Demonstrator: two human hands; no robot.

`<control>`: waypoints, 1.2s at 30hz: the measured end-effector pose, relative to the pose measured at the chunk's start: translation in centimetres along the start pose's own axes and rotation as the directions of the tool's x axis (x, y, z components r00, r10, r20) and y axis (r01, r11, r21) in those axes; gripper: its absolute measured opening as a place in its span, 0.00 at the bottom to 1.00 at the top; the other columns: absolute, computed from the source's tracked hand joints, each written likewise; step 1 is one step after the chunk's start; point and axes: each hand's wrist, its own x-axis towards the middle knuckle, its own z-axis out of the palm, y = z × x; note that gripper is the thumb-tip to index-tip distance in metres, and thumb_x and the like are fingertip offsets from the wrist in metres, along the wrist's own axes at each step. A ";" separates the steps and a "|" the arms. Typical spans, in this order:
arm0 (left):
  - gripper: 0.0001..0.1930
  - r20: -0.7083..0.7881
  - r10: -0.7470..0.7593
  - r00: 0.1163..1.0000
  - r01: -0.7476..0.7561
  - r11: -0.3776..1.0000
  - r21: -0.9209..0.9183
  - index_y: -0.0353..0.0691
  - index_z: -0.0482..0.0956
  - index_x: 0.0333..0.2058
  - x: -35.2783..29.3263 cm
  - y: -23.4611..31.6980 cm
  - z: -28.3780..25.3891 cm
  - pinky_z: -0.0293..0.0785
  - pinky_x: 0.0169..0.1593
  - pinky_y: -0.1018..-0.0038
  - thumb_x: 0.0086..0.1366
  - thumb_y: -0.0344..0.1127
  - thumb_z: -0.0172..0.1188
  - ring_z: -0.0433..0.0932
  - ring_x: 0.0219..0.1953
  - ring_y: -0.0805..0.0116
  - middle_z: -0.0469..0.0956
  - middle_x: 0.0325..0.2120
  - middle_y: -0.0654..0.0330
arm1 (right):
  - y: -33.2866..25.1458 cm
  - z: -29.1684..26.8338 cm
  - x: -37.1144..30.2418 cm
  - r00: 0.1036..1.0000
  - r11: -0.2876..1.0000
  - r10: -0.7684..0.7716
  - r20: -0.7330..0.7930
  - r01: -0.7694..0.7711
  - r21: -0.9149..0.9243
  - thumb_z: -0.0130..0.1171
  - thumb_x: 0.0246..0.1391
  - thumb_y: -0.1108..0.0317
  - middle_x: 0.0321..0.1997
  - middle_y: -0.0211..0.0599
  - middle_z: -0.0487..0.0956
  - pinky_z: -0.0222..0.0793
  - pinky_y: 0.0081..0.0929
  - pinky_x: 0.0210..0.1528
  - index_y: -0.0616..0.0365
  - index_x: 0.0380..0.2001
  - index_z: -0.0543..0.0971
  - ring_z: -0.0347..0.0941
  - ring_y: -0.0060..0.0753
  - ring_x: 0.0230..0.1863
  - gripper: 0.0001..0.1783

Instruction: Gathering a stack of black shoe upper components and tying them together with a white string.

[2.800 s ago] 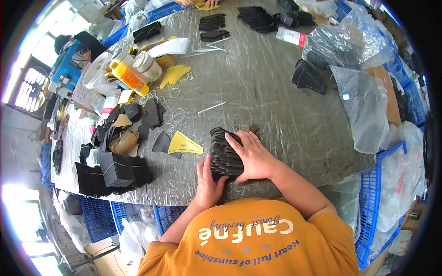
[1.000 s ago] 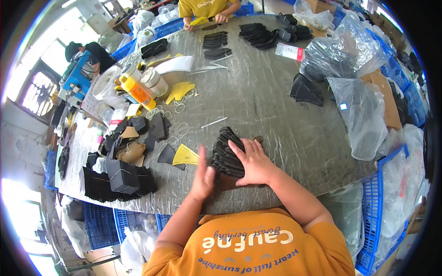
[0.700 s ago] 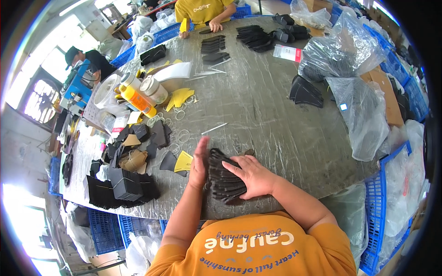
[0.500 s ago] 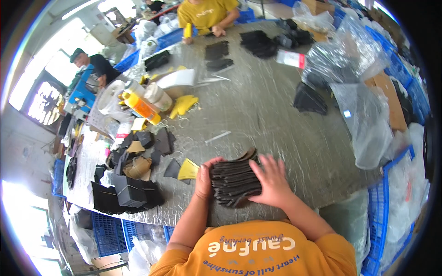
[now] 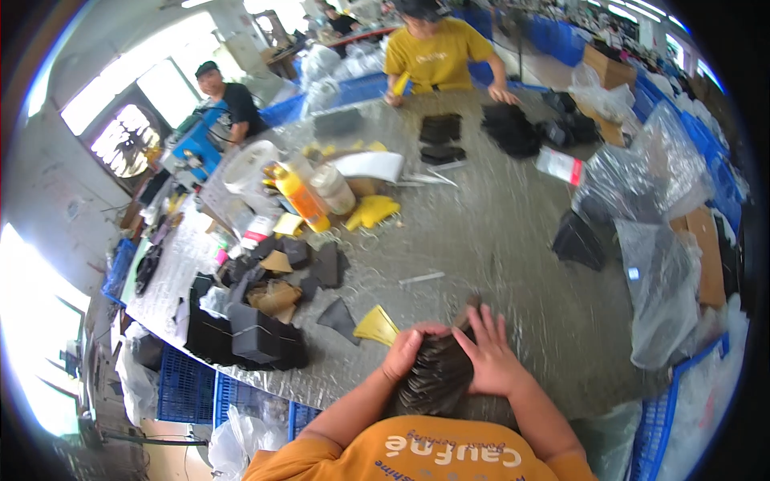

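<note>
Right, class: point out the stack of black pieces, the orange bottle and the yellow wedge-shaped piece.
stack of black pieces (image 5: 437, 375), head view, on its ribbed top between the hands.
orange bottle (image 5: 302, 200), head view, on its body.
yellow wedge-shaped piece (image 5: 375, 327), head view, on its flat face.

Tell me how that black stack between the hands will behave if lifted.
The black stack looks like many thin loose sheets, so it may fan or slide apart. Its edges curve, hinting floppy. The left hand and right hand both press it, so probably support both sides.
</note>
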 end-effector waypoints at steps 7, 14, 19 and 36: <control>0.45 -0.012 -0.162 0.987 0.160 0.981 -0.111 0.27 0.73 0.51 -2.3 2.7 -1.9 0.63 0.60 0.65 0.63 0.72 0.39 0.72 0.54 0.59 0.74 0.50 0.48 | -2.8 1.9 0.7 0.998 0.999 -0.038 -0.056 0.039 0.015 0.74 0.26 0.48 0.61 0.53 0.59 0.35 0.66 0.68 0.49 0.68 0.55 0.50 0.57 0.67 0.62; 0.46 -0.119 -0.112 0.987 0.099 0.989 -0.113 0.27 0.73 0.51 -5.4 1.5 -2.0 0.61 0.61 0.62 0.62 0.74 0.40 0.70 0.55 0.55 0.74 0.50 0.46 | -3.4 2.7 -1.3 0.997 0.992 0.054 -0.055 -0.047 0.113 0.71 0.32 0.41 0.67 0.56 0.50 0.31 0.69 0.68 0.45 0.67 0.56 0.40 0.68 0.69 0.59; 0.41 -0.260 -0.024 0.965 0.048 0.995 0.086 0.29 0.74 0.49 -2.6 2.9 -1.1 0.67 0.56 0.66 0.65 0.68 0.41 0.75 0.49 0.61 0.77 0.46 0.50 | -3.0 5.3 -1.9 0.993 0.943 -0.034 -0.114 0.070 0.326 0.72 0.33 0.42 0.70 0.54 0.45 0.36 0.64 0.70 0.43 0.68 0.53 0.36 0.71 0.71 0.60; 0.32 -0.257 -0.025 0.966 0.023 1.000 -0.011 0.30 0.78 0.42 -4.4 1.2 -2.4 0.67 0.52 0.66 0.67 0.60 0.46 0.75 0.44 0.60 0.78 0.39 0.51 | 3.1 2.4 4.3 0.995 0.918 0.082 0.050 -0.095 0.384 0.58 0.47 0.78 0.48 0.43 0.76 0.62 0.41 0.62 0.59 0.35 0.77 0.68 0.46 0.56 0.09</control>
